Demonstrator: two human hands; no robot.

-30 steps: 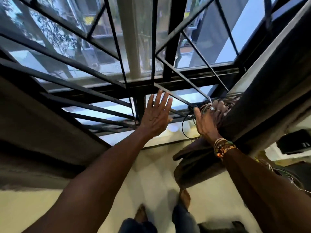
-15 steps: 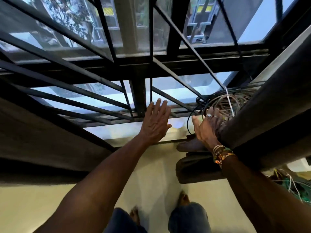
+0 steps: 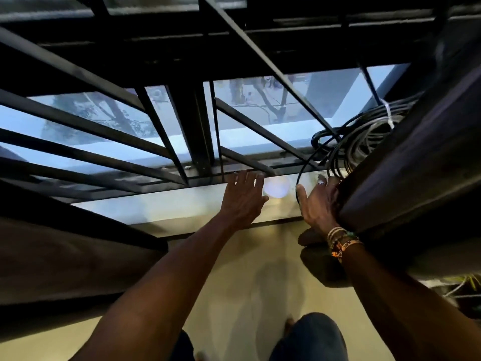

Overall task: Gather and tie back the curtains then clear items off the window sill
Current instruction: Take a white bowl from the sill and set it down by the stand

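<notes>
A small white round object [image 3: 276, 187] lies on the pale window sill [image 3: 156, 207], between my two hands. My left hand [image 3: 243, 198] hovers over the sill just left of it, fingers straight and spread. My right hand [image 3: 318, 201] rests against the gathered dark curtain [image 3: 406, 173] at the right, fingers partly hidden behind the fabric. A coil of dark and grey cables [image 3: 361, 142] sits on the sill's right end, behind my right hand. Another dark curtain [image 3: 65, 254] hangs at the left.
Black metal window bars [image 3: 161, 136] run close behind the sill. Below are a pale wall and floor, with my feet and jeans [image 3: 309, 337]. Loose wires [image 3: 460, 285] lie at the lower right.
The view has tilted downward. My left hand has come down from the bars to the sill beside the white object. My right hand stays against the curtain.
</notes>
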